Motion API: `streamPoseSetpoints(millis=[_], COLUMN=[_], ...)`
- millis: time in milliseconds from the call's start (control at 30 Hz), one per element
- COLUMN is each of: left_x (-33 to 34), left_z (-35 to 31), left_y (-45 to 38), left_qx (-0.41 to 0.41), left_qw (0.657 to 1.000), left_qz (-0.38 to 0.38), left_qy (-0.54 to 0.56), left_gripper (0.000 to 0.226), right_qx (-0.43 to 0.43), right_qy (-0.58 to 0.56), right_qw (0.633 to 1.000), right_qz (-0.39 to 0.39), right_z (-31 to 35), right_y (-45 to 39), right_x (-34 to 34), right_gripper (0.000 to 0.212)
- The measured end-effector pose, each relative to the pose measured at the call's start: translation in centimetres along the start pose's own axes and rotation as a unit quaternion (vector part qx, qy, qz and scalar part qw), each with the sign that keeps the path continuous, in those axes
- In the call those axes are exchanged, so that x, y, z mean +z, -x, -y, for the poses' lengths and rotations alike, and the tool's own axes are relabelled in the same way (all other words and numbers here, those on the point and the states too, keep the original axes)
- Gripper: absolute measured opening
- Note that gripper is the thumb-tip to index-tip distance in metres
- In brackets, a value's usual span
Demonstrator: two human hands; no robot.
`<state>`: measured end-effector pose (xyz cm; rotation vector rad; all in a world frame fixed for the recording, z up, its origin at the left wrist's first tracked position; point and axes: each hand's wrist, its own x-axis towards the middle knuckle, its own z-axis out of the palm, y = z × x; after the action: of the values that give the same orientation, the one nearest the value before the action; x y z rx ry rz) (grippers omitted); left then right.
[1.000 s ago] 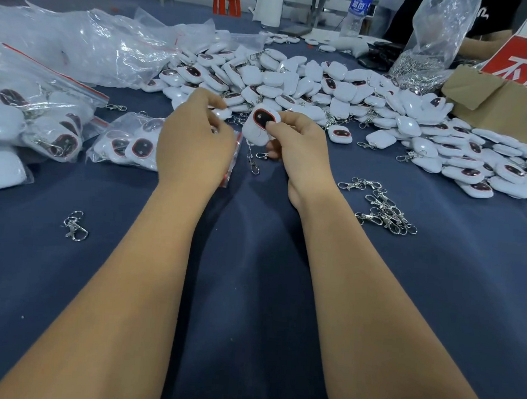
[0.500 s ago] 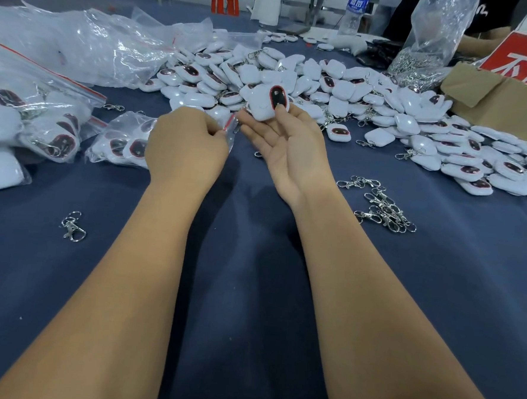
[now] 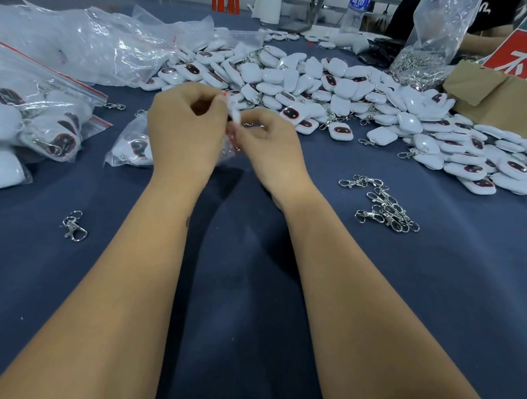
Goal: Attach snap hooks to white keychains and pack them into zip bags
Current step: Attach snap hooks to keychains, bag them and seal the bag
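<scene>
My left hand (image 3: 183,129) and my right hand (image 3: 268,144) meet over the blue table, and both pinch the red-edged mouth of a small zip bag (image 3: 132,149) that lies to the left under my left hand and holds white keychains. A big heap of white keychains (image 3: 324,89) with dark red-rimmed faces spreads behind my hands and off to the right. A cluster of silver snap hooks (image 3: 385,206) lies right of my right wrist. One more snap hook (image 3: 74,226) lies alone at the left.
Filled zip bags (image 3: 29,117) lie at the left edge, with crumpled clear plastic (image 3: 80,40) behind them. A cardboard box (image 3: 509,100) with a red sign, a clear bag of metal hooks (image 3: 425,55) and a water bottle (image 3: 357,7) stand at the back right. Another person sits there.
Earlier my right hand held a white keychain up near the bag; it is no longer in that hand. My right hand has come down and now pinches the bag's mouth with my left.
</scene>
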<state>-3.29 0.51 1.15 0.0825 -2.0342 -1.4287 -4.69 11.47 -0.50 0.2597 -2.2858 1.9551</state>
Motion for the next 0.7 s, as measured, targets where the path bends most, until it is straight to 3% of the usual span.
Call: streamPoseSetpoints(millis=[100,167,267,367,433,500,600,700], left_x=[0.4,0.5,0.5,0.9,1.4,2.0,2.9,3.5], left_z=[-0.2,0.0,0.5,0.7,0.4,-0.2,-0.6,0.6], left_y=[0.7,0.7,0.5,0.8,1.4,2.0,2.7,2.4], left_qx=[0.048,0.057,0.052,0.089,0.169,0.227,0.151,0.047], left_qw=[0.997,0.992,0.979,0.958,0.954,0.962,0.979,0.976], left_qz=[0.02,0.017,0.02,0.041,0.047,0.066,0.137,0.191], left_qy=[-0.058,-0.109,-0.197,-0.269,-0.243,-0.135,-0.021,-0.089], left_gripper=[0.012,0.014,0.018,0.023,0.025,0.023,0.016,0.013], right_qx=[-0.04,-0.052,-0.059,-0.028,0.004,0.015,-0.014,0.01], right_qy=[0.161,0.176,0.125,0.221,0.284,0.339,0.481,0.497], right_qw=[0.985,0.982,0.988,0.963,0.952,0.939,0.877,0.867], right_qz=[0.047,0.047,-0.062,-0.15,-0.114,-0.047,0.009,-0.023], right_z=[-0.3,-0.2,0.0,-0.7,-1.3,-1.7,-2.0,-2.2], right_y=[0.1,0.1,-0.1,-1.1,-1.6,-1.8,-2.0,-2.1], right_x=[0.4,0.5,-0.3,-2.5,-3.6,-3.6,-3.2,-3.4], right_gripper=[0.02,0.023,0.025,0.037,0.048,0.052,0.042,0.045])
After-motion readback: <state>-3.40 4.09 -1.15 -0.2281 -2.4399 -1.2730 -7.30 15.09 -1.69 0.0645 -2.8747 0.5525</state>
